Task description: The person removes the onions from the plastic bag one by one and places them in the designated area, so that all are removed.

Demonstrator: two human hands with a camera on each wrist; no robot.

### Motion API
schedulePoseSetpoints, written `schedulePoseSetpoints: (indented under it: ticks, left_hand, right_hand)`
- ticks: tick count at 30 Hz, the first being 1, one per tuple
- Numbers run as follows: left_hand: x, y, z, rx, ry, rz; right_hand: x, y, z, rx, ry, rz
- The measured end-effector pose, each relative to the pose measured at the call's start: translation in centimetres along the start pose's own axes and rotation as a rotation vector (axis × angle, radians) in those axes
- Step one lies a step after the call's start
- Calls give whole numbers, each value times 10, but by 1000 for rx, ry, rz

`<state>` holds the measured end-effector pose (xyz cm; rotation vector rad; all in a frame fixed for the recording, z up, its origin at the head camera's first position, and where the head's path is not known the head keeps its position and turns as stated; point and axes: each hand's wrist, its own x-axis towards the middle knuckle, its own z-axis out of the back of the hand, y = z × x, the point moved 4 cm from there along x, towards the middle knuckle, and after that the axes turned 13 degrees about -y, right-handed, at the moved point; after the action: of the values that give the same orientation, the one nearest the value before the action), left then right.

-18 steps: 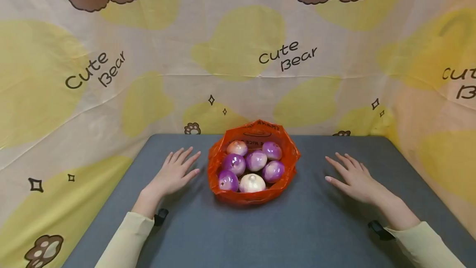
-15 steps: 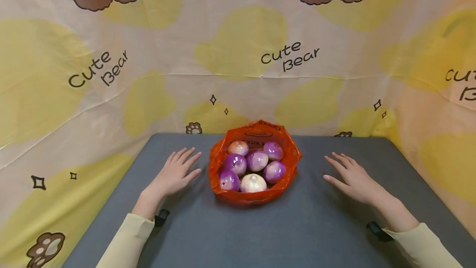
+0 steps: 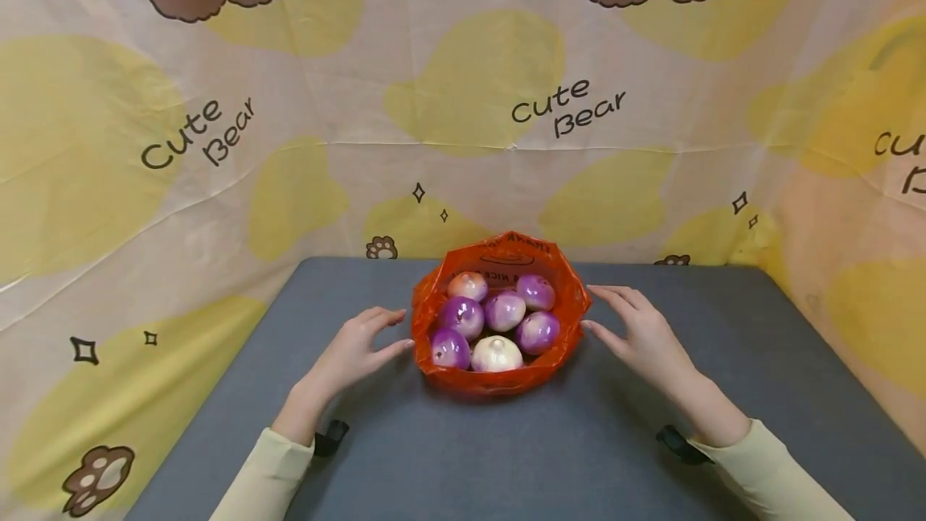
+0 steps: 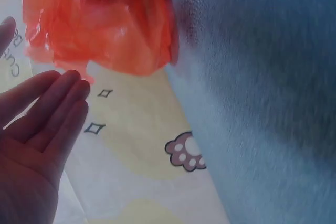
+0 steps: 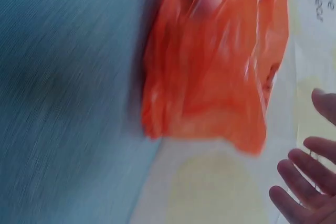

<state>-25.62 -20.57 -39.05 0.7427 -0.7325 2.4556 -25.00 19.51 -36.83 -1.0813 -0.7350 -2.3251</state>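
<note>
An orange-red plastic bag (image 3: pixel 499 383) with its mouth spread wide stands on the table. Inside lie several purple onions (image 3: pixel 504 311) and a whitish one (image 3: pixel 497 354) at the front. My left hand (image 3: pixel 353 354) is at the bag's left side, thumb and fingers spread apart, fingertips right by the rim. On the opposite side, my right hand (image 3: pixel 646 338) has its fingertips close to the right rim. Both wrist views show the hands with fingers extended and nothing gripped, near the bag's wall (image 4: pixel 100 30), which looks blurred in the right wrist view.
The blue-grey table (image 3: pixel 492 457) runs back to a hanging cloth (image 3: pixel 463 87) printed with "Cute Bear", yellow patches and paw prints. Dark wrist straps (image 3: pixel 332 438) sit below the pale sleeves (image 3: pixel 264 473).
Both hands have moved inward toward the bag, the right one farther than the left. The bag and onions keep their place, while the head view has shifted slightly.
</note>
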Motion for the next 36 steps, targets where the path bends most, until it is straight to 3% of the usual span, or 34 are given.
schedulePoseSetpoints:
  ticks: [7,15,25,36]
  left_hand:
    - [-1,0,-8,-111,-61,20]
    - [-2,-1,-18,-217,-52,80]
    - [-1,-1,-23,-228,-20,102]
    - [-1,-1,-25,-307,-11,184]
  right_hand:
    - [6,28,-29,101,12,35]
    - [8,54,-55,205,50,30]
    - [2,65,-81,233,90,-46]
    - [-11,69,-96,252,153,-75]
